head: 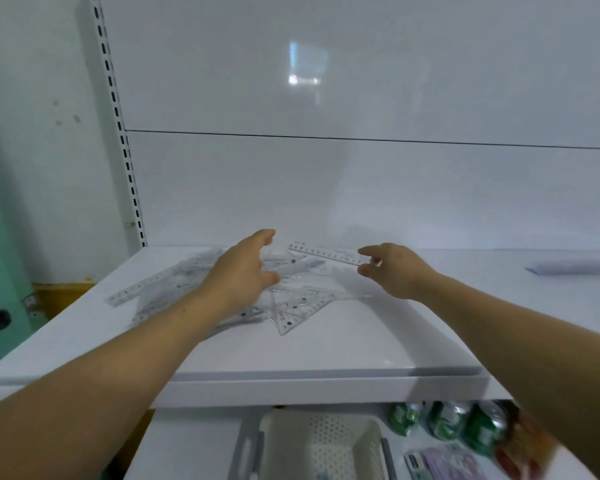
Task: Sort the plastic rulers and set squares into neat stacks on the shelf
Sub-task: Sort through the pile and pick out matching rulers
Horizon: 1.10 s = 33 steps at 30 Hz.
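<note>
Above the flat white shelf (361, 344), the right hand (392, 271) is pinching one end of a short clear plastic ruler (326, 252), probably to start its own stack, while the left hand (243, 275) is hovering open, holding nothing, over the jumbled heap of transparent rulers and set squares (291, 303).

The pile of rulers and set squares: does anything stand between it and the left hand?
Nothing visible does. The left hand is open right above the pile, with no other thing between them. The right hand pinches one ruler by its end, off to the side.
</note>
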Each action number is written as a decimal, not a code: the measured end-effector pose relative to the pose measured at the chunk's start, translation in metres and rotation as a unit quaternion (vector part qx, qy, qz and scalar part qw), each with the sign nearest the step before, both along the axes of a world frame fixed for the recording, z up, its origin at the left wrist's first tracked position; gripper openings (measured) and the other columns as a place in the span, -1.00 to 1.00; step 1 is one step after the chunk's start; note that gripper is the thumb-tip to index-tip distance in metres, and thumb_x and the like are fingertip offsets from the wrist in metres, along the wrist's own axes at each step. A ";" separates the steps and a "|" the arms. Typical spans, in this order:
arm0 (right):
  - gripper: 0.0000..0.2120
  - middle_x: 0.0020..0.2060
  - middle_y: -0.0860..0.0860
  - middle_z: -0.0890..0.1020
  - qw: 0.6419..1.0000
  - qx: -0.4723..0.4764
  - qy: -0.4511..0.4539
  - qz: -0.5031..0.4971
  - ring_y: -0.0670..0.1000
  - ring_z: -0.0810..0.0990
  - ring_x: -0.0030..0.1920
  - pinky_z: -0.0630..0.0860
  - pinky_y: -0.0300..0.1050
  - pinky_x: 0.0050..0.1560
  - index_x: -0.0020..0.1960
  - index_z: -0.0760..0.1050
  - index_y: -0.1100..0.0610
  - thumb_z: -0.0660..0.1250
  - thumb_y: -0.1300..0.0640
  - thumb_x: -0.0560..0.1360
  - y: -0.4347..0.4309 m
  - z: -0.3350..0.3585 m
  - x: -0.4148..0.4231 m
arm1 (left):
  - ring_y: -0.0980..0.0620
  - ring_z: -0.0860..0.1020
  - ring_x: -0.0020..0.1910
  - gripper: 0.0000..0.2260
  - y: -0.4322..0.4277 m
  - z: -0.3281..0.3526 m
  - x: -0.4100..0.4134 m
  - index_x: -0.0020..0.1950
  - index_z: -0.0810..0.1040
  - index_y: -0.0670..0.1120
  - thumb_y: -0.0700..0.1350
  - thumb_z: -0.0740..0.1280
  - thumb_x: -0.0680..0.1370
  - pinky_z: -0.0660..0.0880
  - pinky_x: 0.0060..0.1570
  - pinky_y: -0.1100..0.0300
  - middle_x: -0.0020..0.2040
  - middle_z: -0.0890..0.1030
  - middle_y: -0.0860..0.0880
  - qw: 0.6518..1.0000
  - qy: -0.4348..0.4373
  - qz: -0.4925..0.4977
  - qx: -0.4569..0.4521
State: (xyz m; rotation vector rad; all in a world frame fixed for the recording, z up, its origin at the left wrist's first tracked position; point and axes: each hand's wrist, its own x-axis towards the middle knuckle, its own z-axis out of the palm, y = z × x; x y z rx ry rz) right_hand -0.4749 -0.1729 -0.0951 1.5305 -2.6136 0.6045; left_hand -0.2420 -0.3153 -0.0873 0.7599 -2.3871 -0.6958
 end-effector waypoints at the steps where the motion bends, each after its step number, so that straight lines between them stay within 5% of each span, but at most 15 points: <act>1: -0.57 0.17 0.03 0.53 1.000 -0.001 -0.001 -0.010 0.06 0.50 0.17 0.40 -0.08 0.18 0.40 0.37 0.01 0.23 -0.07 0.56 0.008 -0.002 -0.004 | 0.10 0.46 -0.09 -0.37 0.006 -0.002 -0.006 0.48 0.21 0.11 -0.15 0.41 0.49 0.39 -0.02 0.22 0.25 0.42 0.10 1.000 0.012 -0.006 0.007; 10: -0.57 0.12 -0.05 0.54 0.996 -0.018 0.023 -0.082 0.01 0.52 0.08 0.45 -0.05 0.13 0.36 0.39 -0.02 0.29 -0.06 0.52 0.119 0.004 -0.075 | 0.11 0.44 -0.09 -0.46 0.089 -0.010 -0.093 0.47 0.26 -0.08 -0.27 0.30 0.51 0.29 -0.07 0.38 0.13 0.39 0.08 0.998 0.038 -0.049 -0.017; 23: -0.57 0.22 0.00 0.54 0.983 -0.002 0.029 -0.182 0.05 0.53 0.14 0.46 0.00 0.19 0.38 0.38 -0.01 0.25 -0.10 0.54 0.349 0.005 -0.232 | 0.07 0.49 -0.13 -0.48 0.281 -0.025 -0.295 0.44 0.31 0.03 -0.12 0.38 0.51 0.36 -0.04 0.24 0.06 0.48 0.08 0.987 0.012 -0.160 0.012; 28: -0.59 0.25 -0.01 0.54 0.981 0.022 0.034 -0.190 0.04 0.52 0.20 0.43 -0.04 0.23 0.37 0.39 -0.02 0.22 -0.10 0.55 0.379 0.001 -0.278 | 0.05 0.50 0.01 -0.46 0.310 -0.030 -0.346 0.47 0.27 -0.02 -0.09 0.35 0.53 0.41 0.02 0.22 0.09 0.49 0.06 0.985 -0.034 -0.167 0.018; 33: -0.60 0.24 -0.02 0.54 0.985 0.039 0.022 -0.168 0.03 0.50 0.20 0.35 -0.09 0.25 0.37 0.39 -0.02 0.22 -0.09 0.56 0.367 -0.004 -0.322 | 0.09 0.52 -0.06 -0.52 0.301 -0.031 -0.385 0.40 0.36 0.00 -0.09 0.37 0.50 0.47 -0.11 0.25 -0.01 0.52 0.09 0.984 -0.060 -0.162 0.038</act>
